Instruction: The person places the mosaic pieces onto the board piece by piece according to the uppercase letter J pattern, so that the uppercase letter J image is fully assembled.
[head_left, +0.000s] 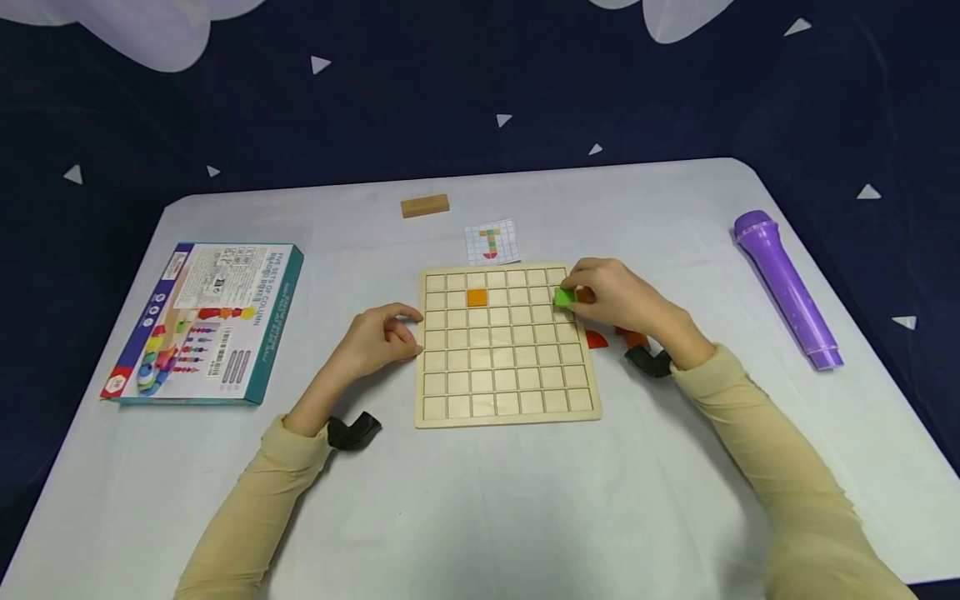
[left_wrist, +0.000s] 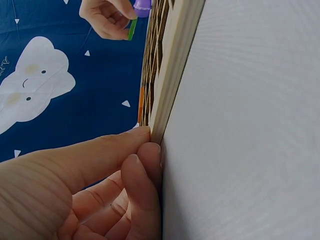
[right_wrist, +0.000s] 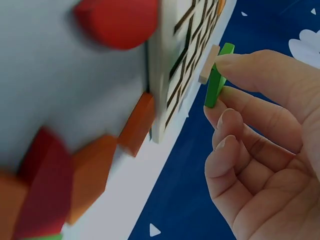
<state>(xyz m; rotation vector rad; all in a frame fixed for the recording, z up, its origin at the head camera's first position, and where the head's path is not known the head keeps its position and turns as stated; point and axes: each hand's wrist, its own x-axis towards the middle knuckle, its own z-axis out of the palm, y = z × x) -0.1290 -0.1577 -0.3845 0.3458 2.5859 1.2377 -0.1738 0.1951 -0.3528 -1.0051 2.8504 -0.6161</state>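
Note:
A wooden grid board (head_left: 490, 382) lies in front of the person, with one orange square tile (head_left: 477, 297) in its second row from the top. The left hand (head_left: 375, 340) rests its fingertips against the board's left edge, fingers loosely bent; in the left wrist view the thumb tip (left_wrist: 142, 131) touches that edge. Between thumb and fingers, the right hand (head_left: 617, 293) pinches a green square tile (right_wrist: 215, 85). In the head view this tile overlaps the board's upper right cells. Beyond the board's top edge lies a small card (head_left: 478, 247) printed with a coloured pattern on a grid.
Right of the board, partly under the right hand, lie a red rounded block (right_wrist: 120, 22) and several other red and orange blocks (right_wrist: 92, 175). A wooden bar (head_left: 424, 206) lies at the back. A toy box (head_left: 210, 325) is at left, a purple tube (head_left: 787, 287) at right.

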